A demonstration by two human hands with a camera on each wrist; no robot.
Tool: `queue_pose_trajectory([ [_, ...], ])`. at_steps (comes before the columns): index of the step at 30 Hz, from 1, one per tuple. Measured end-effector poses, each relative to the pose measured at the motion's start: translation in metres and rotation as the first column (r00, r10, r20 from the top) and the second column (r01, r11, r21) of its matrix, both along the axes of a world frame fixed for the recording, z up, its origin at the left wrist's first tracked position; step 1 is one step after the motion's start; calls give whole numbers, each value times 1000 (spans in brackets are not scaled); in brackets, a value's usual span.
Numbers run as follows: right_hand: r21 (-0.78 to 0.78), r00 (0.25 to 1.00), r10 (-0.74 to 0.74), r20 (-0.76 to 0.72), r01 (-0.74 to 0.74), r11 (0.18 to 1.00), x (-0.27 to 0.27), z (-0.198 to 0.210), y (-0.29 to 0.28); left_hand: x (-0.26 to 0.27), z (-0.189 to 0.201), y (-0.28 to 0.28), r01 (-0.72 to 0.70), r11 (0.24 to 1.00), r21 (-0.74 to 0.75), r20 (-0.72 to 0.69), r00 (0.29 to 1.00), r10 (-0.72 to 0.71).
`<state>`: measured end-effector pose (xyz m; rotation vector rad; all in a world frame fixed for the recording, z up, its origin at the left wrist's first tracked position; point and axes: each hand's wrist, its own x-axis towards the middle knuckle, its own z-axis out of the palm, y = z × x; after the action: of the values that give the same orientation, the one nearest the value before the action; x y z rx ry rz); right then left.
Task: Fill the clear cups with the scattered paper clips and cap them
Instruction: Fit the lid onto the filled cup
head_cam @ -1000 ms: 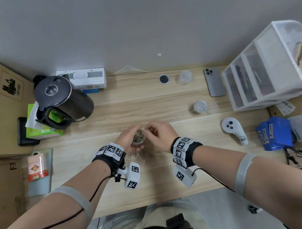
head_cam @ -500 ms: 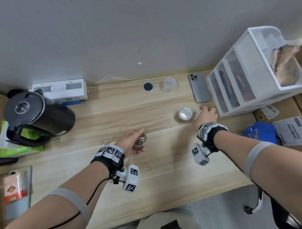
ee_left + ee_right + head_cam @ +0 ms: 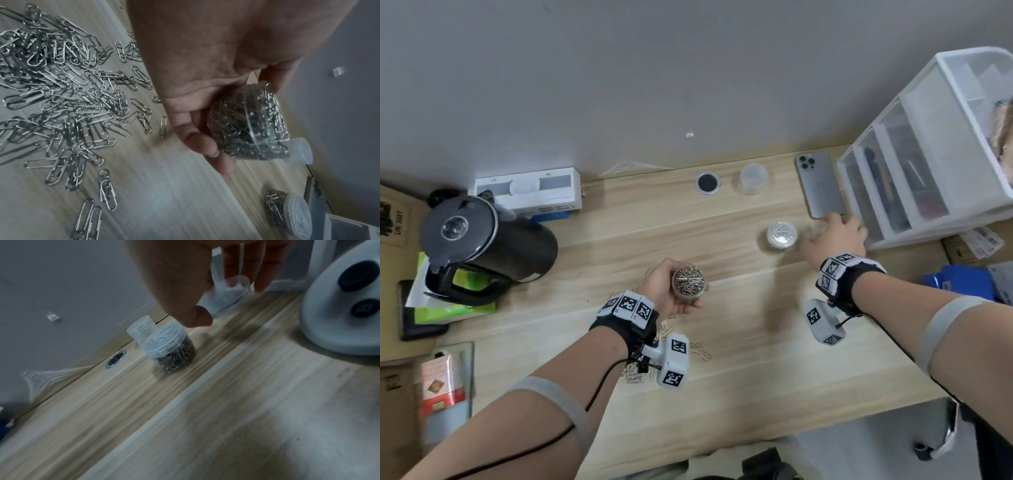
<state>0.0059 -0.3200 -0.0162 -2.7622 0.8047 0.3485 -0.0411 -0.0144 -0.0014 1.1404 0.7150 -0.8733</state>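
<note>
My left hand point(image 3: 681, 301) point(image 3: 205, 97) holds a clear cup point(image 3: 689, 284) point(image 3: 246, 123), uncapped and packed with paper clips, above the middle of the desk. Loose paper clips point(image 3: 698, 353) point(image 3: 61, 89) lie under and behind that wrist. My right hand point(image 3: 832, 233) point(image 3: 230, 303) reaches to the right of a capped, filled cup point(image 3: 780, 235) point(image 3: 170, 348) point(image 3: 287, 211). Its fingers hang over a clear lid point(image 3: 234, 285) on the desk; the view is blurred and no grip shows. An empty clear cup point(image 3: 753, 174) point(image 3: 141, 328) stands at the back.
A phone point(image 3: 820, 185) and a white drawer unit point(image 3: 928, 164) sit just beyond my right hand. A white controller point(image 3: 345, 305) lies to its right. A black kettle point(image 3: 482, 240) stands at the left, and a round cable hole point(image 3: 707, 182) is at the back.
My right hand left the cup it was filling and swung right, past the capped cup toward the drawer unit. My left hand kept its filled cup, tilting it up.
</note>
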Motion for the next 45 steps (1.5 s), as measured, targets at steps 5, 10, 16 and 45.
queue_pose_trajectory([
  [5,254,946,126,298,-205,945,-2,30,27,1,6,2,-3,999,-37,14,1000,4],
  [10,526,813,456,361,-582,621,-23,53,107,-1,10,9,-49,994,-99,-7,999,48],
  [16,454,619,719,316,-764,458,-43,59,185,-13,16,40,-185,972,-144,18,982,190],
  [45,405,693,720,4,-660,633,-49,52,225,-28,14,62,-133,983,-130,-4,991,133],
])
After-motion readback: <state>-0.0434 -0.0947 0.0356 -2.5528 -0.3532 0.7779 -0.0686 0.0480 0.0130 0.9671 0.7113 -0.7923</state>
